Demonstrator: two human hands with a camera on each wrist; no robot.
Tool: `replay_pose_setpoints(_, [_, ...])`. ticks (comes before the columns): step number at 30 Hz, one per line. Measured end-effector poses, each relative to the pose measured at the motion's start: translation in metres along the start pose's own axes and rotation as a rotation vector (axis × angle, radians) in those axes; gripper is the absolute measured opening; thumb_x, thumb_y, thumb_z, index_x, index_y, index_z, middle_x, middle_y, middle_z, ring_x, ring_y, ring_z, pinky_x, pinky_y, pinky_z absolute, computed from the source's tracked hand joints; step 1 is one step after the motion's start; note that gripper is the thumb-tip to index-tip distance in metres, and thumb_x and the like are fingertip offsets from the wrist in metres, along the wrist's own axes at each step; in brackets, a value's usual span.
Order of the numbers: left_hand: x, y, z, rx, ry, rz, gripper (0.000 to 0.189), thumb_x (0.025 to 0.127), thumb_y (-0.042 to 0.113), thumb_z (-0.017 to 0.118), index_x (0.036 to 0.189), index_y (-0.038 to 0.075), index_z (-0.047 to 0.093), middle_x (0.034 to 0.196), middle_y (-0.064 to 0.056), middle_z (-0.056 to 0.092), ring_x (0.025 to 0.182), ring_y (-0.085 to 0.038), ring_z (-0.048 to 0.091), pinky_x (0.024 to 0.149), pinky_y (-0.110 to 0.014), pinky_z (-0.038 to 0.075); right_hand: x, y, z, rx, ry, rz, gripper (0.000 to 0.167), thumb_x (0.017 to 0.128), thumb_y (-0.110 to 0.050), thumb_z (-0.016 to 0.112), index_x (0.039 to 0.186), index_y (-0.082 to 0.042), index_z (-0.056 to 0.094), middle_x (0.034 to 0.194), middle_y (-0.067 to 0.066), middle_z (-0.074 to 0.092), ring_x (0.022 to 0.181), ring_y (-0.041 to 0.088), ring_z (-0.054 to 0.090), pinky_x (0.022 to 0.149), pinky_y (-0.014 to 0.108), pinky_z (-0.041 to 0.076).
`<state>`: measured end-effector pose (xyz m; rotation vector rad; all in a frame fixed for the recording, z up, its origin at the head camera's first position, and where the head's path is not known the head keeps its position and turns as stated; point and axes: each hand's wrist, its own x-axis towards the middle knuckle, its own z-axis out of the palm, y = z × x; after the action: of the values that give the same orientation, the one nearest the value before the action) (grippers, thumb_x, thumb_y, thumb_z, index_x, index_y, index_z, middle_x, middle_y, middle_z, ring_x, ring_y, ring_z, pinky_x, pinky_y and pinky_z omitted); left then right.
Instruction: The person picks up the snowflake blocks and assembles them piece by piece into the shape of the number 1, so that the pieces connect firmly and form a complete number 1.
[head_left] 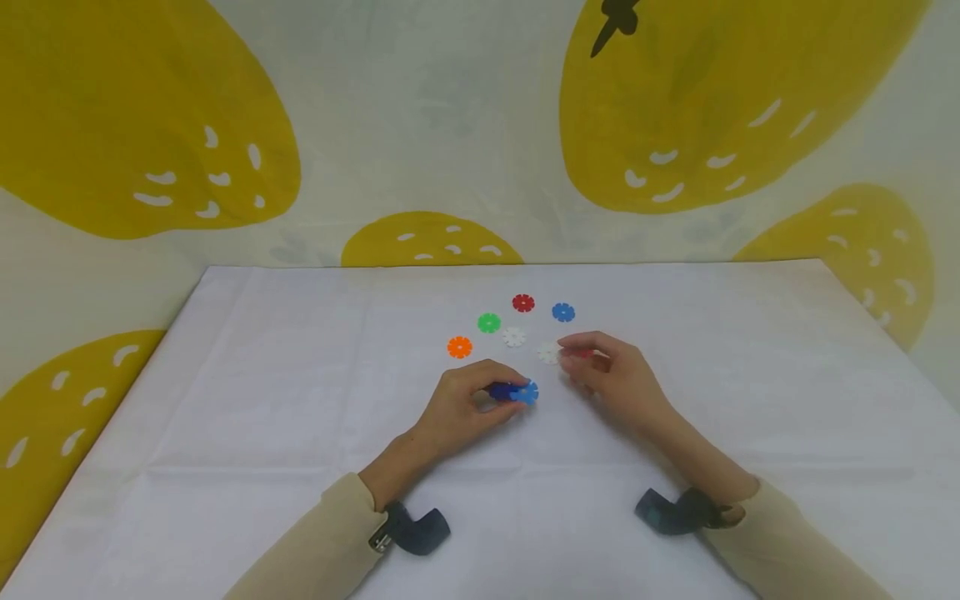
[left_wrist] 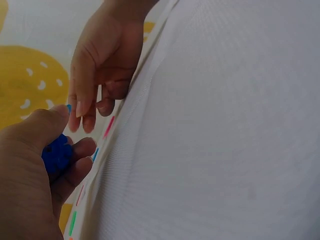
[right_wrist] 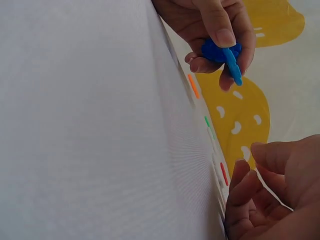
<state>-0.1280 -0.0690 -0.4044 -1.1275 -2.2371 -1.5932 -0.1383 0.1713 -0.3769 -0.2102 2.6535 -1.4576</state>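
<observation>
Pair: dark blue disc [head_left: 498, 391] and light blue disc [head_left: 530, 392], touching, pinched in left hand [head_left: 457, 404]
Right hand [head_left: 622, 375]: fingers loosely bent, narrowly parted, beside white disc [head_left: 547, 353] and partly hidden pinkish-red disc [head_left: 585, 353]
Tabletop [head_left: 262, 400]: orange disc [head_left: 460, 347], green disc [head_left: 489, 323], second white disc [head_left: 513, 337], red disc [head_left: 523, 303], blue disc [head_left: 563, 312] lying flat

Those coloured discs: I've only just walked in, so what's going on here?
A person's left hand holds a dark blue disc with a lighter blue disc set crosswise against it. The right hand looks empty, near a white disc and a reddish disc partly hidden by its fingers. Also flat on the table are an orange disc, a green disc, a second white disc, a red disc and a blue disc.
</observation>
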Motion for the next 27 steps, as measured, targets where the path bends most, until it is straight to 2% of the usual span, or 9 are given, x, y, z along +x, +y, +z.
replay_pose_setpoints(4, [0.0,0.0,-0.001,0.01,0.001,-0.005,0.027,0.078,0.004,0.078,0.105,0.005,0.069,0.099,-0.002,0.069,0.09,-0.006,0.063,0.079,-0.025,0.053,0.005,-0.001,0.002,-0.066,0.021,-0.013,0.032,0.09,-0.025,0.068,0.12,-0.018,0.064,0.116,0.001,0.062,0.088,0.021,0.058,0.07,0.031,0.052])
replay_pose_setpoints(8, [-0.001,-0.001,-0.001,0.01,0.0,-0.012,0.028,0.079,0.004,0.078,0.105,0.005,0.069,0.099,-0.001,0.069,0.091,-0.006,0.063,0.079,-0.025,0.053,0.01,-0.001,0.006,-0.1,0.052,-0.019,0.03,0.09,-0.024,0.068,0.118,-0.019,0.064,0.114,-0.001,0.063,0.091,0.02,0.056,0.074,0.034,0.051])
replay_pose_setpoints(10, [-0.001,-0.001,-0.001,0.008,-0.001,-0.014,0.028,0.079,0.004,0.078,0.105,0.005,0.069,0.099,-0.001,0.069,0.091,-0.006,0.063,0.079,-0.025,0.053,0.013,-0.001,0.009,-0.11,0.069,-0.008,0.029,0.09,-0.025,0.068,0.118,-0.02,0.064,0.112,-0.001,0.064,0.09,0.02,0.056,0.074,0.033,0.05])
replay_pose_setpoints(17, [-0.001,-0.001,0.0,0.007,0.006,-0.024,0.028,0.078,0.002,0.078,0.105,0.005,0.07,0.098,-0.002,0.069,0.089,-0.009,0.064,0.079,-0.025,0.053,0.012,0.001,0.017,-0.155,0.095,0.036,0.032,0.088,-0.027,0.07,0.119,-0.024,0.064,0.079,0.005,0.056,0.071,0.023,0.052,0.062,0.033,0.046])
replay_pose_setpoints(23, [-0.001,-0.002,0.002,0.0,0.019,-0.014,0.03,0.075,-0.001,0.079,0.104,0.002,0.07,0.097,-0.008,0.07,0.087,-0.018,0.066,0.077,-0.029,0.054,0.012,0.003,0.018,-0.184,0.088,-0.013,0.033,0.088,-0.024,0.07,0.12,-0.022,0.063,0.08,0.003,0.056,0.068,0.02,0.053,0.061,0.031,0.046])
replay_pose_setpoints(27, [-0.001,-0.001,0.002,0.004,0.006,-0.024,0.029,0.077,0.0,0.078,0.104,0.003,0.069,0.098,-0.006,0.069,0.088,-0.014,0.066,0.078,-0.027,0.054,0.012,0.004,0.018,-0.208,0.086,-0.062,0.034,0.087,-0.02,0.071,0.121,-0.02,0.064,0.081,0.003,0.055,0.068,0.019,0.052,0.061,0.03,0.045])
